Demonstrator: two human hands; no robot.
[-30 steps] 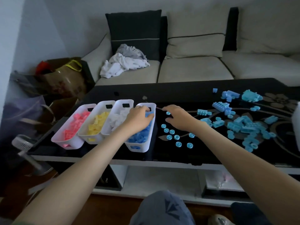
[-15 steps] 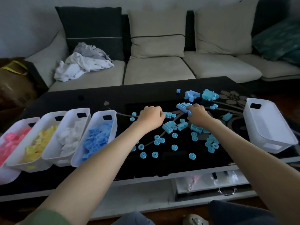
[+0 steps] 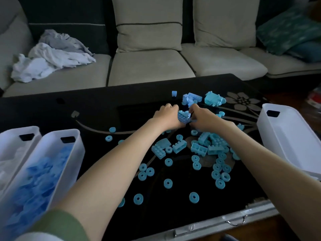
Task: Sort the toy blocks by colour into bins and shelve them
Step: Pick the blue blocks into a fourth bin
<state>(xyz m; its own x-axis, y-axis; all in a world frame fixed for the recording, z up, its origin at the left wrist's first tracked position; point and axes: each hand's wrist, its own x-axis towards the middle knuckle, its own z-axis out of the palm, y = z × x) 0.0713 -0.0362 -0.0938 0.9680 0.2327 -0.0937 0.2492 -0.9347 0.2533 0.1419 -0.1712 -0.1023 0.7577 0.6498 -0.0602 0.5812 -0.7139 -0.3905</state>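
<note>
Near edge, 7 o'clock: green sleeve [image 3: 57,223] on the left forearm.

8 o'clock: white bin [image 3: 74,153] heaped with darker blue blocks [image 3: 40,180]. A second bin [image 3: 8,141] stands against its left wall; pale contents, indistinct.

Table [image 3: 90,115]: black glass with a flower print. Flat blue rings [image 3: 193,197] are scattered from 6 o'clock up to mid-table, singly and in small clusters. Beyond them lies a loose pile of bricks [image 3: 198,149], light blue and studded, between the forearms and partly under the right one.

3 o'clock: third bin [image 3: 271,136], white, at the table's right end.

Just past centre, at 12 o'clock of the pile, the left hand [image 3: 166,117] and right hand [image 3: 204,119] meet. Both are knuckles up with fingers curled in, a narrow grip. Between them is a clump of bricks [image 3: 183,117], studs showing. The left hand holds it at the thumb side; the right fingertips curl onto its right edge. Contents of the palms: cannot tell.

12 to 1 o'clock of the hands, apart from them: one small block [image 3: 174,93], a block heap [image 3: 191,99] and a teal piece [image 3: 214,99].

Behind the table: sofa [image 3: 147,66], with crumpled clothes [image 3: 52,54] at 10 o'clock.
</note>
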